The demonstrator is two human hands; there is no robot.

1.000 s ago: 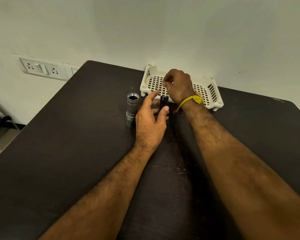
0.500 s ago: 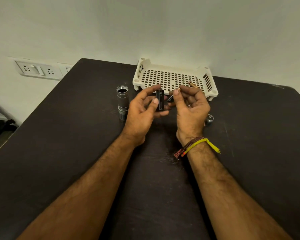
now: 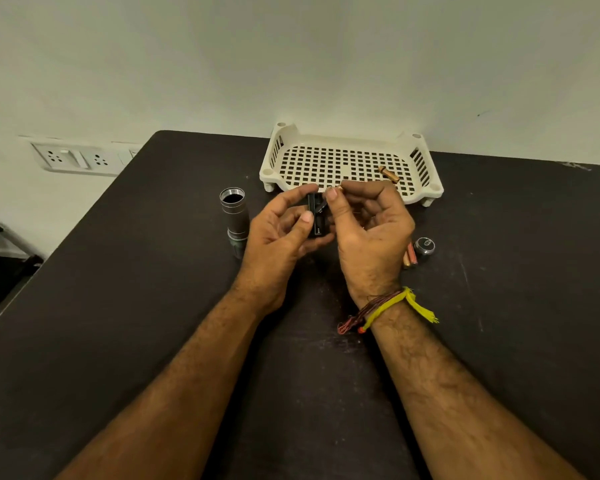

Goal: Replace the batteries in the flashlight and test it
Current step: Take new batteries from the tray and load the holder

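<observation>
My left hand (image 3: 281, 233) grips a small black battery holder (image 3: 316, 216) upright above the dark table (image 3: 125, 306). Close against the holder's right side, my right hand (image 3: 368, 230) pinches a small copper-coloured battery (image 3: 339, 188) between thumb and fingers; only its tip shows. The grey flashlight body (image 3: 235, 216) stands open end up on the table, left of my hands. Its round tail cap (image 3: 424, 245) lies on the table to the right, with two loose batteries (image 3: 410, 255) beside it, partly hidden by my right hand.
A white perforated tray (image 3: 426, 188) stands at the table's far edge against the wall, with one battery (image 3: 388, 174) lying in it. A wall socket plate (image 3: 77, 157) is at the left. The table's left edge drops off to the floor.
My right hand has come back from the tray with a battery and now sits against the holder. My left hand has lifted the holder slightly toward me.
</observation>
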